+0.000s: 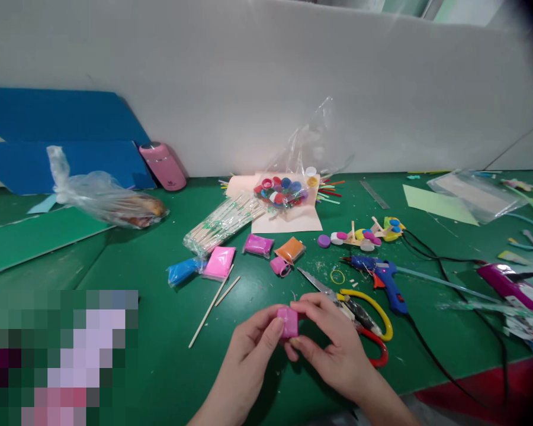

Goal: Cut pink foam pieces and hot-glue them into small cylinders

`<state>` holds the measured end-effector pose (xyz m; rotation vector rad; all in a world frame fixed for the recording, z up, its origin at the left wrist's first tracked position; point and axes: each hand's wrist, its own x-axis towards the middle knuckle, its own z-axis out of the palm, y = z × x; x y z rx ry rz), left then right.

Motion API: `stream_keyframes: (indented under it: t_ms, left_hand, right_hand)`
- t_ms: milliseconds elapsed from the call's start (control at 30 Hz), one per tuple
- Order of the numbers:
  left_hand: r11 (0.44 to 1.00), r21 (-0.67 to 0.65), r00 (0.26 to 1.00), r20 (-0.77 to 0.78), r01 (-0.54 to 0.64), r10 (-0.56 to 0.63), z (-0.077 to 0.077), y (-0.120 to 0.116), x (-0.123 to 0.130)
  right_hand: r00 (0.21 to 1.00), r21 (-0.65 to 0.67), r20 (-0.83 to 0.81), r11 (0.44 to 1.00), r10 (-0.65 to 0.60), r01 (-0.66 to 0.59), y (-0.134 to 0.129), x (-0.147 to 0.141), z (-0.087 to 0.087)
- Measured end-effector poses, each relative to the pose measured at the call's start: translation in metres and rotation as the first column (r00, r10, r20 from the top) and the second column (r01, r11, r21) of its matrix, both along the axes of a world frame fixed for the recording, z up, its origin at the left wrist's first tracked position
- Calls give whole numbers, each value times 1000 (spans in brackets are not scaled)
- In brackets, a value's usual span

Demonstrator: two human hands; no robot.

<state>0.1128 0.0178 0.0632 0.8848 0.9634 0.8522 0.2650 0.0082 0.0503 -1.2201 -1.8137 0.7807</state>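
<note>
A small pink clay block (289, 322) with flat sides is held up between both hands above the green table. My left hand (257, 337) grips it from the left, thumb on its near face. On the other side, the fingertips and thumb of my right hand (331, 340) pinch its edges. Behind my right hand lie scissors (385, 313) with one yellow and one red handle, partly covered by the hand. Beyond the hands are soft packets in pink (220, 262), magenta (258, 245), orange (290, 250) and blue (183, 271), plus a small opened magenta wrapper (279, 266).
A blue glue gun (382, 275) with its black cord lies to the right. Two wooden sticks (211, 310) rest on the left. Farther back are bagged sticks (224, 222), bagged coloured caps (282, 192), a pink bottle (163, 167) and a tied plastic bag (104, 195).
</note>
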Motion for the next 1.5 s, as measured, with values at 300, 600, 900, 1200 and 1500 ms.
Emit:
stream_keyframes:
  t_ms: [300,600,900,1200,1500]
  left_hand:
    - [1000,20,1000,-8,11,-11,-2,-3,-2]
    - [999,32,1000,14,25,-25,-2,-4,-4]
    - [998,59,1000,1,-12,12,-3,-4,-6]
    - [959,280,979,-182,-41,95,-1,-8,-12]
    - [989,132,997,38,-68,64,2,-7,-7]
  right_hand:
    - [999,-1,-36,1000,24,-24,-1,0,4]
    - [998,1,-62,999,32,-32,-3,-1,4]
    - [990,-25,-131,998,47,-51,-2,-4,-1]
    - [960,-152,-279,986,29,-73,-4,-4,1]
    - [960,-128,-267,984,85,-123,0,-2,2]
